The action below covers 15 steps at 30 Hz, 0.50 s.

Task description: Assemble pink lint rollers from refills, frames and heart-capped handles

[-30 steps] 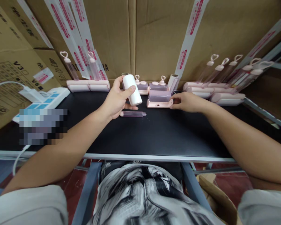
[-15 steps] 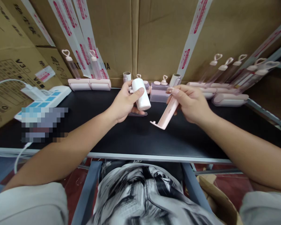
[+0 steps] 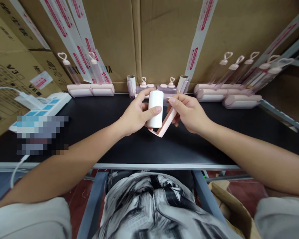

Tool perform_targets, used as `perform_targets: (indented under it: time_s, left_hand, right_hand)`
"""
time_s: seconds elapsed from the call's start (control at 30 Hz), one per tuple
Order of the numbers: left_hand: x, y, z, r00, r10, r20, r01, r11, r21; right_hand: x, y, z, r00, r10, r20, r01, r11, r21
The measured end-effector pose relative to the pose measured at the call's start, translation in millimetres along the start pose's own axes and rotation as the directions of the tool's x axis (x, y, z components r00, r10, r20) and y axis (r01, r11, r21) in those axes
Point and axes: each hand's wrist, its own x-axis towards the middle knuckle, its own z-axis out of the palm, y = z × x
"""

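Hands (image 3: 137, 114) hold white roll (image 3: 155, 108) and pink holder (image 3: 167, 123); carton (image 3: 5, 56) reads "V3", "V6".

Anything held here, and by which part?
Left hand: white roll, around its side.
Right hand: pink holder, near its upper end.

L carton (image 3: 5, 54) reads "V3" & "V6"; rear carton (image 3: 161, 43) "IA"; tape (image 3: 194, 58) print too sm. to read.
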Motion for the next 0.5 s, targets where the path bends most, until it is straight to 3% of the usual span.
perform_targets:
  time_s: [0.5]
  left_hand:
    - [0.9, -7.5, -4.4, 0.989, 0.146, 0.004, -0.143, 0.970, 0.195]
  right_hand:
    - [0.6, 0.4, -0.3, 0.999, 0.032, 0.033, -0.033, 0.999, 0.035]
